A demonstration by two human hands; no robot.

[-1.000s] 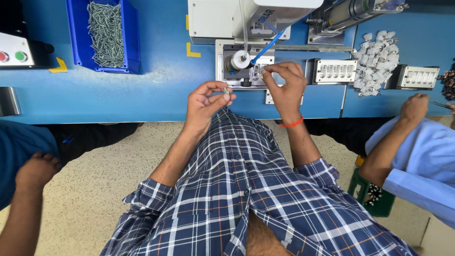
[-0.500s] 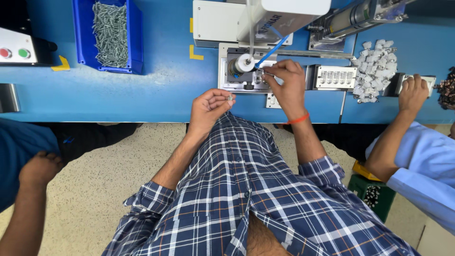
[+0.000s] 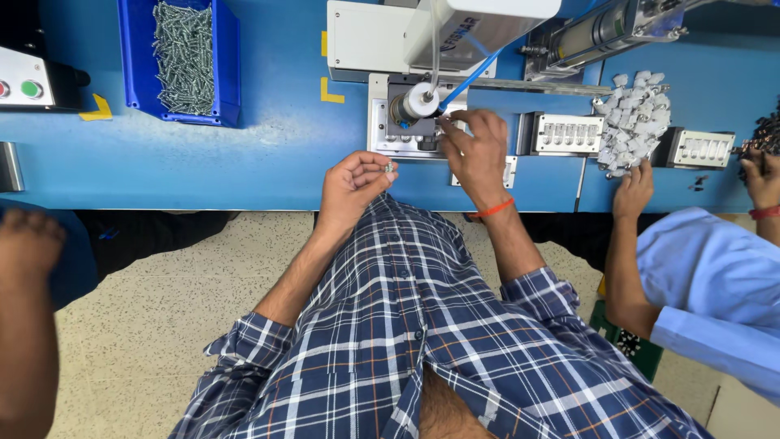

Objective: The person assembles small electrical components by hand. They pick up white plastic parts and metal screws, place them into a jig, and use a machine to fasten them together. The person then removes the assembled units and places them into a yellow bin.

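My left hand (image 3: 351, 189) is curled near the blue bench's front edge, pinching a small metal screw (image 3: 390, 168) between thumb and fingertips. My right hand (image 3: 477, 150), with an orange band at the wrist, reaches into the metal fixture (image 3: 386, 134) under the white press machine (image 3: 443, 28). Its fingertips pinch a small part at the fixture, next to a white roller (image 3: 419, 101); the part is too small to name.
A blue bin of screws (image 3: 183, 57) stands at the back left. A grey control box with red and green buttons (image 3: 24, 81) sits far left. A co-worker's hand (image 3: 634, 189) rests by a pile of white parts (image 3: 634, 122) and two grey trays (image 3: 567, 134).
My left hand has drawn back slightly toward the bench edge with the screw. My right hand has stayed at the fixture. The co-worker's hand has moved up onto the bench near the white parts.
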